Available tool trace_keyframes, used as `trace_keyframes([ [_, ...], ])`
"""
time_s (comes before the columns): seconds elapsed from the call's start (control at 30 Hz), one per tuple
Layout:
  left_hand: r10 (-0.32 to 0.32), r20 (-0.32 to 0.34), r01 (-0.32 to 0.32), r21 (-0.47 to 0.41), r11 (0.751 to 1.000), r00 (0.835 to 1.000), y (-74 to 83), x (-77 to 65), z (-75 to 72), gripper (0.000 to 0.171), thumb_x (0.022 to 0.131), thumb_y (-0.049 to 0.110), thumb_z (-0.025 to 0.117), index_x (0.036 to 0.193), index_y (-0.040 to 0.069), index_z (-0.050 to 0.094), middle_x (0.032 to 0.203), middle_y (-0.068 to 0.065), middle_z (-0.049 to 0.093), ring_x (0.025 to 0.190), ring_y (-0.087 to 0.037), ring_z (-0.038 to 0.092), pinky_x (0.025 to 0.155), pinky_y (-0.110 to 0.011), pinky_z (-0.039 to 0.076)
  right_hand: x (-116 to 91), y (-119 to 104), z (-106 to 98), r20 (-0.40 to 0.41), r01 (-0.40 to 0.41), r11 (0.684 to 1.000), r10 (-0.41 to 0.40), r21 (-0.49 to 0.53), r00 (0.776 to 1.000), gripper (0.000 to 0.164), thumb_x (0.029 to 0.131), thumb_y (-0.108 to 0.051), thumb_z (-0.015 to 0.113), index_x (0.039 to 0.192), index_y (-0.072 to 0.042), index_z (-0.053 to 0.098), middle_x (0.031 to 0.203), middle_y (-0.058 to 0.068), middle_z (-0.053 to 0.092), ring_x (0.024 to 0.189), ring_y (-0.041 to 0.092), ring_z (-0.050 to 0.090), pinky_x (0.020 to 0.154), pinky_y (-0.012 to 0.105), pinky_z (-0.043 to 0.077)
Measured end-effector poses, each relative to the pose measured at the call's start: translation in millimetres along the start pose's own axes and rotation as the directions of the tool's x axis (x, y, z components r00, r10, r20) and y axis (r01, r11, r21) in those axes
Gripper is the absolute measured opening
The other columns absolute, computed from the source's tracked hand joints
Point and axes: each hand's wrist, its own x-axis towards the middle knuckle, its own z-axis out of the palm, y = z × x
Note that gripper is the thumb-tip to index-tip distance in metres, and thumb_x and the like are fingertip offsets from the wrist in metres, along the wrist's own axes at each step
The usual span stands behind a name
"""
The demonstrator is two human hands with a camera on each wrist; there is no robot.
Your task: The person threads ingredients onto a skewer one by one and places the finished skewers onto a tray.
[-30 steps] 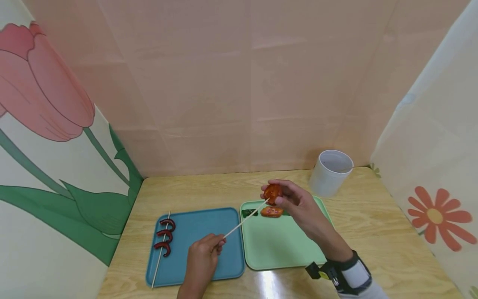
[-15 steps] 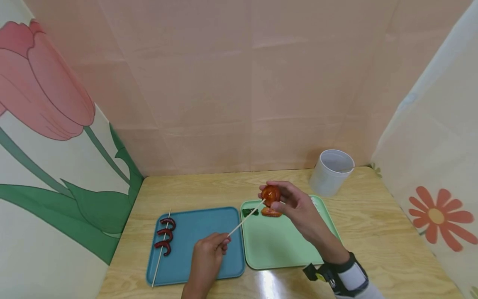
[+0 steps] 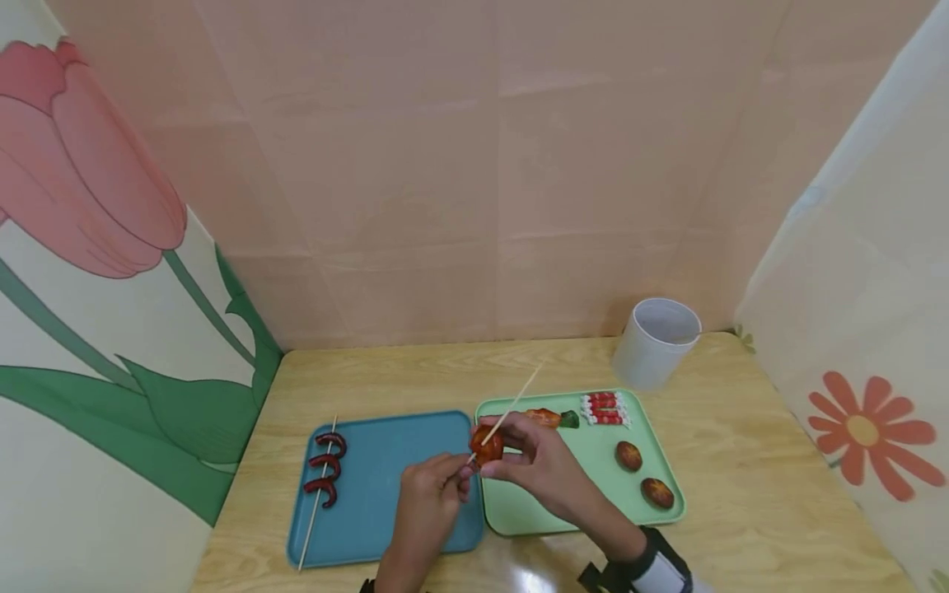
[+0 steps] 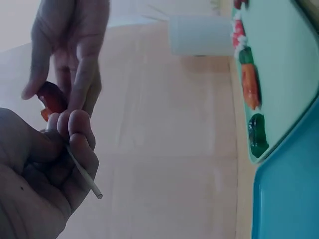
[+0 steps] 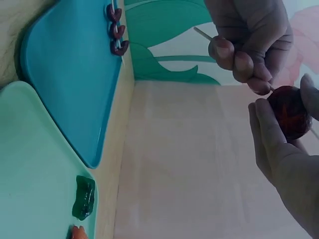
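Note:
A round, glossy red-brown mushroom cap [image 3: 487, 445] sits on a thin wooden skewer [image 3: 515, 401], whose tip sticks out beyond it. My right hand [image 3: 544, 473] holds the cap between thumb and fingers. Close beside it, my left hand [image 3: 430, 502] pinches the skewer just behind the cap. In the left wrist view the skewer's rear end [image 4: 85, 175] pokes out below the left fingers. A star-like mark shows on the cap [image 5: 289, 113] in the right wrist view. Both hands are above the place where the two trays meet.
The blue tray [image 3: 393, 461] bears a skewer with three curled dark-red pieces [image 3: 334, 466]. On the green tray [image 3: 519, 512] lie red-and-white pieces [image 3: 604, 408], an orange piece [image 3: 544, 417], green pieces [image 4: 257, 135] and two brown ovals [image 3: 628, 456]. A white bucket [image 3: 652, 350] stands behind.
The skewer has gone from touching the mushroom cap to passing through it. My right hand has moved left and down, with the cap, close to my left hand, uncovering pieces on the green tray.

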Motion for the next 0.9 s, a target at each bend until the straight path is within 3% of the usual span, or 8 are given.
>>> trace_keyframes([
  [0.27,0.011,0.001,-0.011,-0.008,1.000,1.000,2.2,4.5,0.2,0.030,0.077,-0.025,0.067,0.085,0.001,0.078,0.063,-0.003,0.065,0.051,-0.002,0.060,0.046,-0.008,0.050,-1.6,2.9,6.5,-0.022,0.020,1.000,-0.020,-0.001,1.000,0.047,0.089,-0.007,0.078,0.129,0.004,0.058,0.139,0.030,0.057,0.115,0.007,0.066,0.090,0.026,0.062],
  [0.43,-0.043,0.011,0.043,0.004,0.999,0.999,-1.8,1.5,-2.8,0.023,0.080,-0.020,0.070,0.087,0.000,0.078,0.065,-0.004,0.067,0.053,-0.002,0.062,0.048,-0.010,0.052,-6.6,4.0,-3.3,0.021,0.030,0.951,-0.025,-0.308,0.999,0.066,0.089,-0.021,0.077,0.148,-0.007,0.052,0.142,0.017,0.062,0.121,0.019,0.067,0.097,0.035,0.061],
  [0.47,-0.080,0.017,0.080,0.005,0.997,0.997,-2.8,0.6,-4.3,0.022,0.082,-0.019,0.070,0.088,0.000,0.079,0.067,-0.005,0.068,0.055,-0.002,0.062,0.049,-0.011,0.053,-9.0,4.9,-8.1,0.022,0.029,0.912,-0.022,-0.409,1.000,0.068,0.089,-0.023,0.077,0.150,-0.009,0.050,0.143,0.015,0.061,0.122,0.022,0.067,0.097,0.038,0.061],
  [0.53,-0.166,0.023,0.166,0.013,0.986,0.986,-4.5,-0.8,-8.4,0.020,0.084,-0.017,0.070,0.091,0.000,0.079,0.069,-0.005,0.069,0.058,-0.002,0.063,0.051,-0.014,0.056,-16.3,8.9,-19.9,-0.003,0.008,0.776,-0.013,-0.631,1.000,0.070,0.088,-0.026,0.078,0.150,-0.010,0.050,0.145,0.013,0.060,0.126,0.030,0.064,0.100,0.045,0.059],
  [0.7,-0.291,0.000,0.291,0.044,0.956,0.957,-8.0,-3.6,-20.5,0.023,0.085,-0.019,0.067,0.094,-0.001,0.079,0.073,-0.005,0.070,0.063,-0.004,0.065,0.055,-0.017,0.059,-45.9,34.4,-61.4,-0.180,-0.170,0.306,-0.004,-0.937,0.984,0.050,0.079,-0.020,0.087,0.123,-0.005,0.069,0.122,0.014,0.069,0.111,0.037,0.065,0.088,0.050,0.059],
  [0.73,-0.296,-0.010,0.296,0.050,0.954,0.955,-8.9,-3.9,-22.7,0.024,0.085,-0.020,0.067,0.094,-0.001,0.079,0.073,-0.005,0.070,0.063,-0.004,0.065,0.055,-0.017,0.059,-52.7,41.1,-70.5,-0.206,-0.198,0.241,-0.009,-0.950,0.979,0.048,0.076,-0.018,0.090,0.117,-0.004,0.071,0.116,0.015,0.070,0.105,0.037,0.065,0.083,0.050,0.060],
  [0.83,-0.277,-0.046,0.280,0.077,0.957,0.960,-11.9,-5.3,-27.8,0.026,0.083,-0.023,0.066,0.092,-0.002,0.079,0.075,-0.005,0.071,0.063,-0.004,0.065,0.055,-0.015,0.059,-73.1,58.4,-93.6,-0.286,-0.287,0.131,0.032,-0.949,0.958,0.051,0.070,-0.016,0.093,0.113,-0.002,0.070,0.110,0.017,0.069,0.092,0.038,0.062,0.067,0.048,0.057],
  [0.9,-0.247,-0.072,0.253,0.096,0.963,0.966,-14.1,-6.0,-30.4,0.028,0.081,-0.025,0.066,0.091,-0.002,0.079,0.074,-0.006,0.072,0.061,-0.004,0.065,0.054,-0.014,0.058,-85.2,66.6,-105.2,-0.325,-0.335,0.104,0.102,-0.937,0.940,0.054,0.070,-0.015,0.092,0.116,0.000,0.068,0.107,0.019,0.068,0.088,0.038,0.060,0.062,0.047,0.055],
])
